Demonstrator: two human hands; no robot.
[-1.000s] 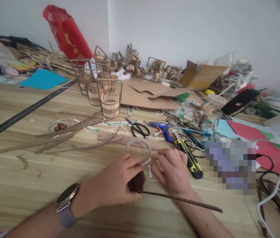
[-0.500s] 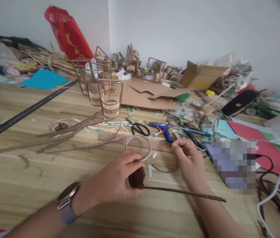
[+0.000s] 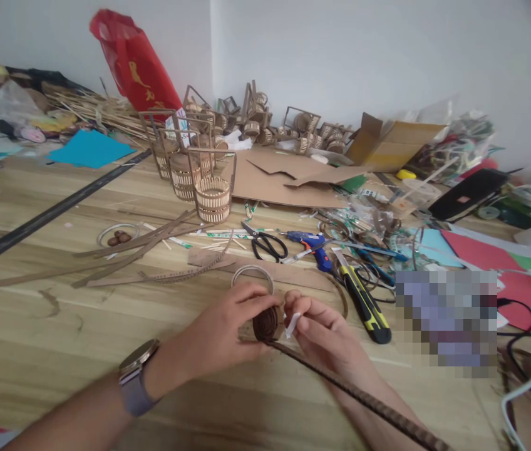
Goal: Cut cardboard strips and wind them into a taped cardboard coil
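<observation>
My left hand [image 3: 240, 322], with a watch [image 3: 138, 369] on its wrist, is closed around a tightly wound dark brown coil of strip [image 3: 265, 322]. The coil's loose end, a braided-looking brown strip [image 3: 354, 391], runs down to the right over my right forearm. Close beside the coil, my right hand [image 3: 324, 329] pinches a small white slip [image 3: 292, 324] between thumb and fingers. Just behind my left fingers lies a pale ring [image 3: 252, 270], partly covered by them. To the right of my right hand lies a black and yellow utility knife [image 3: 364, 300].
Black scissors [image 3: 268, 243] and a blue glue gun [image 3: 312, 245] lie beyond my hands. Several small slatted buckets [image 3: 212, 199] stand behind them, near cardboard [image 3: 288, 188]. Brown strips [image 3: 138, 254] spread to the left. A blurred-out flat object [image 3: 444, 319] lies right.
My right hand has moved left and down to the coil, now with the white slip in its fingers. The utility knife it covered has come into view. The coil's strip has swung downward.
</observation>
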